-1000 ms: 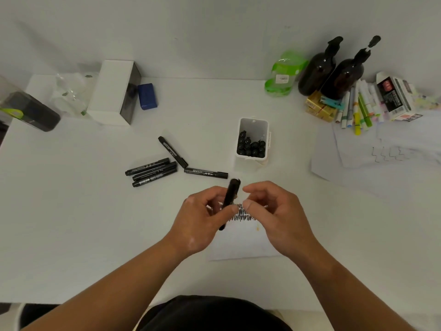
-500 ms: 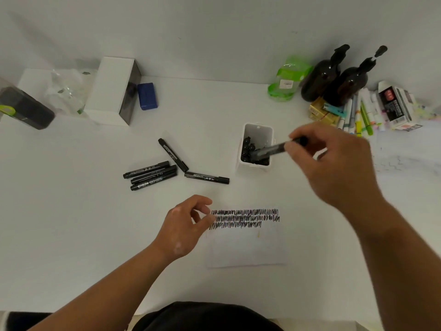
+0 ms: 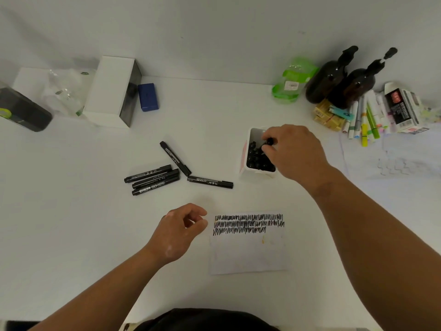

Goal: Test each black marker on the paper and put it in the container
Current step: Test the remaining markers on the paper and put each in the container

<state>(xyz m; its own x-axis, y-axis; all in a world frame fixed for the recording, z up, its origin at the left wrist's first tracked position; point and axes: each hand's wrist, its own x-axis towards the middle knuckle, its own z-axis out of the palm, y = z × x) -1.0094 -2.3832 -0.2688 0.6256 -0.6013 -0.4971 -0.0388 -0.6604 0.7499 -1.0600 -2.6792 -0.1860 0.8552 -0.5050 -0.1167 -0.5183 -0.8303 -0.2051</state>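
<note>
The right hand [image 3: 293,151] pinches a slim black marker [image 3: 270,141] standing in the white rectangular plastic tub [image 3: 254,133]; ease it straight down, then let go; the left hand [image 3: 177,231], loosely curled, hangs empty beside the scribbled white paper [image 3: 248,254].

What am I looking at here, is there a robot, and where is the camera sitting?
There is no robot here: these are a person's two bare arms. The single picture comes from a camera worn on the person's head, looking forward and down, so the arms reach in from the bottom edge. The right hand pinches a black marker at the mouth of a white container that already holds other markers standing on end. The left hand holds nothing, its fingers loosely curled, beside a paper with rows of black scribbles. Five more black markers lie on the white table, left of the container. Two dark bottles, coloured pens and a white box sit near the back wall.
</note>
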